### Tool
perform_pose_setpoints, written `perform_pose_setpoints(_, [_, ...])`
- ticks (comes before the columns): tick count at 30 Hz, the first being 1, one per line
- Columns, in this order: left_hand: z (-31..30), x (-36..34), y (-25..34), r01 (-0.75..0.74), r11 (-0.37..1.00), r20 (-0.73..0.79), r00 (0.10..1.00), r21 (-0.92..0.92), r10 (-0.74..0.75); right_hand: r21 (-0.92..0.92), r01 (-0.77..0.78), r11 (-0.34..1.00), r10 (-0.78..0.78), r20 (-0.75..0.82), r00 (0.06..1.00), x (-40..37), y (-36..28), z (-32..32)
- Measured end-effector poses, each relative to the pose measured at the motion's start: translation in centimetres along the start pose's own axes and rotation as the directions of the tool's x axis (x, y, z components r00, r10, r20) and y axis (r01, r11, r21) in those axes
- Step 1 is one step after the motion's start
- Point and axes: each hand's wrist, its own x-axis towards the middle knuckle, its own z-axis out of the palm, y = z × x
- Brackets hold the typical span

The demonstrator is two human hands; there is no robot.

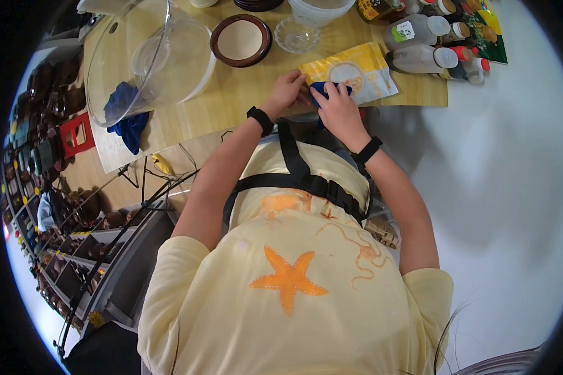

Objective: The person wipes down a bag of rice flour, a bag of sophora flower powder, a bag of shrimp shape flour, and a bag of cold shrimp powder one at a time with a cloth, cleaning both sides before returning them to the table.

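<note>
Two hands on a blue cloth at the worktop's near edge

Head view: right hand fingers clench the blue cloth. The left hand, at its nine o'clock, curls against it, grip unclear. A yellow packet touches the cloth at one o'clock on the worktop.

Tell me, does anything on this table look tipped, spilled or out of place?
The big glass bowl leans tipped up on its edge instead of sitting flat, and a blue cloth lies crumpled beneath it near the edge of the table. Nothing looks spilled.
</note>
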Motion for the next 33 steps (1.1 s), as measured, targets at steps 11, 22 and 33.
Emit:
perform_pose_setpoints(11, [0.2, -0.1, -0.2, 0.015, 1.0, -0.006, 1.0, 0.018, -0.015, 0.059, 0.051, 0.997, -0.058, 0.129, 0.99, -5.3, 1.1, -1.8])
perform_pose_setpoints(22, [0.4, -0.8, 0.4, 0.018, 0.998, -0.007, 1.0, 0.053, -0.018, 0.463, -0.141, 0.875, 0.145, 0.028, 0.989, -7.4, 4.2, -5.2])
perform_pose_setpoints(33, [2.1, -0.7, -1.6, 0.023, 0.94, 0.05, 0.998, 0.34, -0.042, 0.93, -0.213, -0.298, 0.438, 0.332, 0.836, -6.5, 5.1, -2.8])
